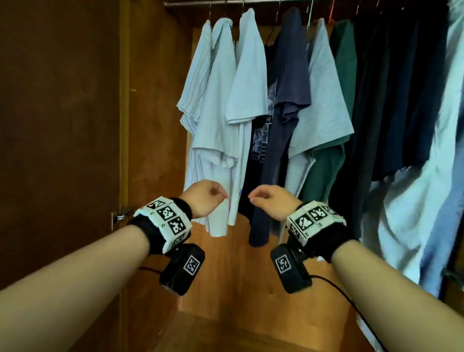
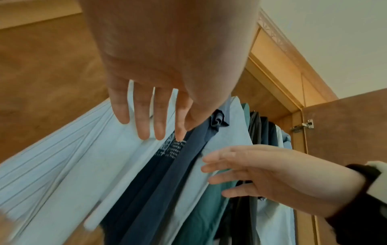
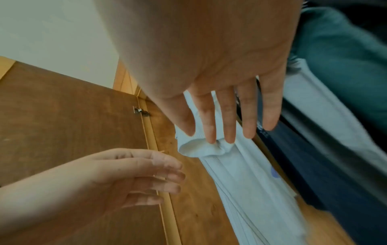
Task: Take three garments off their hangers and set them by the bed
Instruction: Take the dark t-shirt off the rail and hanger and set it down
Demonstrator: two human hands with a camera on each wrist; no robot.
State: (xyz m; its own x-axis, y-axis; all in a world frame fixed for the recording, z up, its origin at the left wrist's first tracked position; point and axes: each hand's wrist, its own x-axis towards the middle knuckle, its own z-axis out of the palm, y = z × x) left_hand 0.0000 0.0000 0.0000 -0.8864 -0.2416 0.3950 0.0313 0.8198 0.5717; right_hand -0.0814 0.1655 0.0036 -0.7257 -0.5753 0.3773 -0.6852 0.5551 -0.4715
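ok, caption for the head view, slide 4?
Both hands, left hand and right hand, open and empty, reach toward shirts hanging in a wooden wardrobe.

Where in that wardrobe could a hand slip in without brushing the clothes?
The bare gap lies left of the striped shirt, against the wardrobe's wooden side wall, and along the wooden floor under the hems. From the striped shirt rightward to the dark garments, the rail is packed tight.
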